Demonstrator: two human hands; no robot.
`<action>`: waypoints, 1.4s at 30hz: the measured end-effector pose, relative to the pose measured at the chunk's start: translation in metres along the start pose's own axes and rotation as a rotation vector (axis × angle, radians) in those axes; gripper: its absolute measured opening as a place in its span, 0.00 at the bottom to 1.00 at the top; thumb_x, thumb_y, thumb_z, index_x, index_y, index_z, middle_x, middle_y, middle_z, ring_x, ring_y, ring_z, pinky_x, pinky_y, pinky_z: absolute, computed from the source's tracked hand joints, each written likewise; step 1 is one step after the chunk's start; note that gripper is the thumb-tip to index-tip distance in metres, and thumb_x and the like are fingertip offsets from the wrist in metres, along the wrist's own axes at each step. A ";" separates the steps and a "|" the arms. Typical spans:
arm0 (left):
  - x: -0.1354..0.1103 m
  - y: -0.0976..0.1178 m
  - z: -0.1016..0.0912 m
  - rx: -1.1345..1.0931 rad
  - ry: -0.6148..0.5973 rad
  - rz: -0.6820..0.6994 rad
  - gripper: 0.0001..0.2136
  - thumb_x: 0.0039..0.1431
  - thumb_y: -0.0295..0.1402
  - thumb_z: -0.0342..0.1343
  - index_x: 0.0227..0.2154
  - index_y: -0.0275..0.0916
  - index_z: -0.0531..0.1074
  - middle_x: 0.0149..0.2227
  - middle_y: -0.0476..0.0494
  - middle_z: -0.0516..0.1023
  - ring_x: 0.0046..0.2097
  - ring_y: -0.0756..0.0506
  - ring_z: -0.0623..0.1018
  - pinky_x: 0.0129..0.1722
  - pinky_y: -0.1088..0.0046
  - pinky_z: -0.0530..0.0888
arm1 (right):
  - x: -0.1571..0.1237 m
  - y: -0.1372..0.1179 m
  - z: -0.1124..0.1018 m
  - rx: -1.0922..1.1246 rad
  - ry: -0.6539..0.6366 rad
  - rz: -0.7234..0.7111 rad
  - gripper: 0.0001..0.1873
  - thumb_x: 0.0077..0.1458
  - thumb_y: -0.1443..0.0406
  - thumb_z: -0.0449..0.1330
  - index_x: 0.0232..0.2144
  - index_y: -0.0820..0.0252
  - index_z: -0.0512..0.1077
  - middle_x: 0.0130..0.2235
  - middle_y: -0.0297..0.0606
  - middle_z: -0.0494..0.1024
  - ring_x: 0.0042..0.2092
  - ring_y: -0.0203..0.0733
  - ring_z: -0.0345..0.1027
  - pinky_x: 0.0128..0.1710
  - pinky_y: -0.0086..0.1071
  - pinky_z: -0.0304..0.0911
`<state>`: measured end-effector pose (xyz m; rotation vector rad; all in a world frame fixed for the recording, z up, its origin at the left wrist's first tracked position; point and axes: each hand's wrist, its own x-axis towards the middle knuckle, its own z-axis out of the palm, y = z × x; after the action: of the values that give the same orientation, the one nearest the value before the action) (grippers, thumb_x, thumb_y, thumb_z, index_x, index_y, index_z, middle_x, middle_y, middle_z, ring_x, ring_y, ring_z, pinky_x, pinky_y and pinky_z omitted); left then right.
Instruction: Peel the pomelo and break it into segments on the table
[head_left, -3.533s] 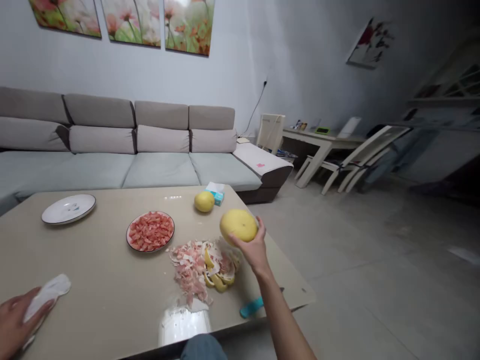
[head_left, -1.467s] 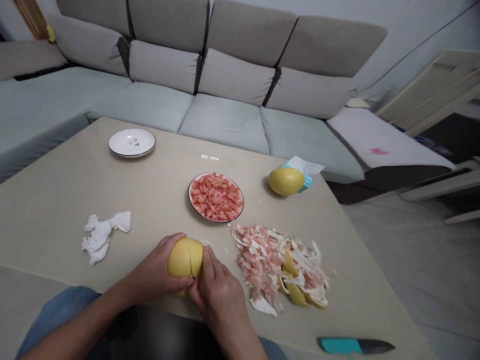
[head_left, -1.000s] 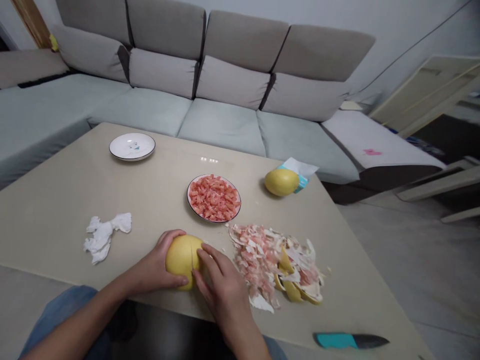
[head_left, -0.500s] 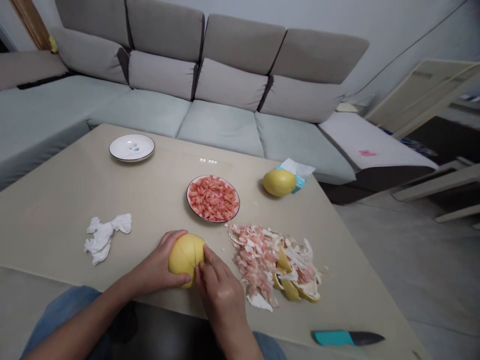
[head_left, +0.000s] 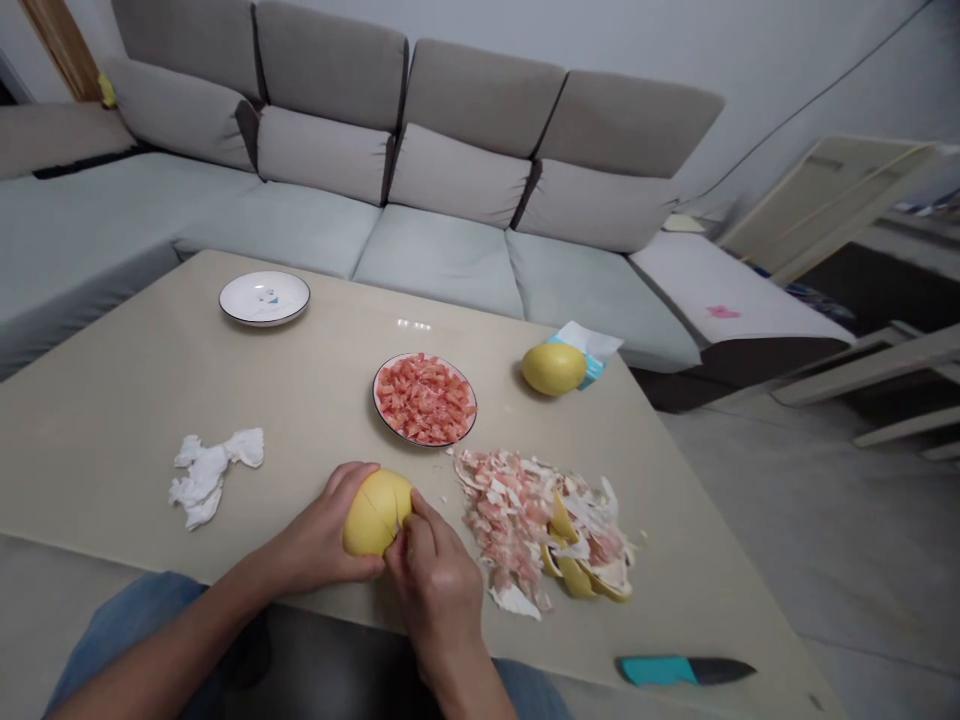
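A yellow pomelo (head_left: 375,512) with cut lines in its rind is held just above the table's near edge. My left hand (head_left: 319,540) wraps round its left side, thumb underneath. At the right side, my right hand (head_left: 441,580) is closed on the pomelo's peel, its fingers and thumb working at a slit. Their exact grip is partly hidden behind the knuckles. Just right of that hand lies a heap of pink membrane scraps (head_left: 506,520) with pieces of yellow peel (head_left: 576,578).
Beyond my hands stands a plate of pink pomelo flesh (head_left: 425,400). A white plate (head_left: 264,298) is at the back left, crumpled tissue (head_left: 206,475) at left. Another pomelo (head_left: 553,369) rests by a tissue pack (head_left: 592,350). A teal-handled knife (head_left: 686,670) lies near right.
The pomelo has turned and shifted slightly in my hands. My right fingers have moved a little along the slit, and the view has swung slightly to the right.
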<state>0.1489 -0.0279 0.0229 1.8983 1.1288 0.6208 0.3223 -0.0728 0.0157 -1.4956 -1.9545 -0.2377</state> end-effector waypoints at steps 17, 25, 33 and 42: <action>-0.002 0.008 -0.006 -0.026 0.000 -0.030 0.39 0.43 0.31 0.64 0.58 0.44 0.51 0.60 0.37 0.57 0.62 0.35 0.62 0.61 0.54 0.63 | 0.006 0.004 -0.009 0.159 0.015 0.097 0.10 0.52 0.73 0.53 0.35 0.63 0.73 0.42 0.50 0.79 0.41 0.47 0.75 0.38 0.38 0.72; 0.001 0.002 -0.008 -0.003 -0.023 0.055 0.39 0.43 0.30 0.64 0.58 0.44 0.52 0.60 0.38 0.55 0.63 0.37 0.59 0.63 0.58 0.59 | 0.011 0.006 -0.014 0.377 -0.018 0.172 0.09 0.43 0.76 0.56 0.24 0.58 0.69 0.45 0.46 0.76 0.46 0.49 0.70 0.44 0.42 0.67; 0.003 0.002 -0.019 -0.015 -0.068 0.038 0.38 0.45 0.30 0.63 0.60 0.44 0.55 0.61 0.39 0.54 0.64 0.36 0.57 0.65 0.55 0.57 | 0.016 0.013 -0.021 0.509 -0.146 0.212 0.10 0.45 0.77 0.58 0.25 0.57 0.71 0.48 0.43 0.74 0.49 0.47 0.68 0.47 0.41 0.67; 0.004 0.001 -0.017 -0.008 -0.076 -0.022 0.40 0.49 0.33 0.61 0.64 0.45 0.51 0.63 0.39 0.55 0.64 0.35 0.59 0.64 0.55 0.58 | 0.013 0.020 -0.020 0.392 -0.159 0.115 0.06 0.50 0.71 0.61 0.30 0.56 0.72 0.50 0.44 0.74 0.48 0.48 0.69 0.46 0.42 0.68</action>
<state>0.1383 -0.0179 0.0334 1.8848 1.0956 0.5361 0.3472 -0.0665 0.0340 -1.3900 -1.8912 0.3076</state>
